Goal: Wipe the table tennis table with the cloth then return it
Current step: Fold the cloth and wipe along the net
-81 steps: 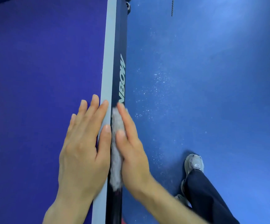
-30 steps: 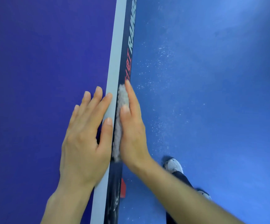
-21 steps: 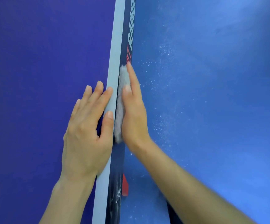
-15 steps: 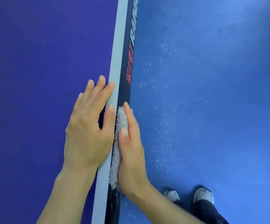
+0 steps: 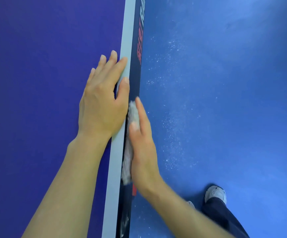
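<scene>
Where the lower edge of the frame lies nearest the viewer, two bare forearms enter: the left forearm (image 5: 67, 186) at bottom centre-left, the right forearm (image 5: 182, 208) at bottom centre-right. Two shoes stand at lower right on the blue floor (image 5: 233, 100): one pale shoe (image 5: 215, 194) in full view, the other shoe (image 5: 190, 203) only a sliver beside the right forearm. One dark trouser leg (image 5: 225, 220) runs from the full shoe to the bottom edge.

Mid-frame, two hands. The left hand (image 5: 101, 103) lies palm down on the desk (image 5: 36, 83), its fingers (image 5: 112, 66) straight, slightly spread and holding nothing; forefinger and thumb rest on the pale border stripe (image 5: 125, 40). The right hand (image 5: 143, 145), slightly blurred, sits just beside it over the desk's edge, its fingers (image 5: 142, 112) straight and flat, pressing one grey fluffy cloth (image 5: 127, 165) against the dark side rail (image 5: 136, 74). The cloth is a long narrow wad between palm and rail at frame centre, with the thumb lying over it.

Surface: the matt violet desk top fills the left half. The rail carries a small red patch (image 5: 134, 189) just below the cloth, red characters (image 5: 139, 52) farther up, and white letters (image 5: 142, 14) cut by the top edge. The floor fills the right half, with white specks (image 5: 172, 117) scattered near the rail.
</scene>
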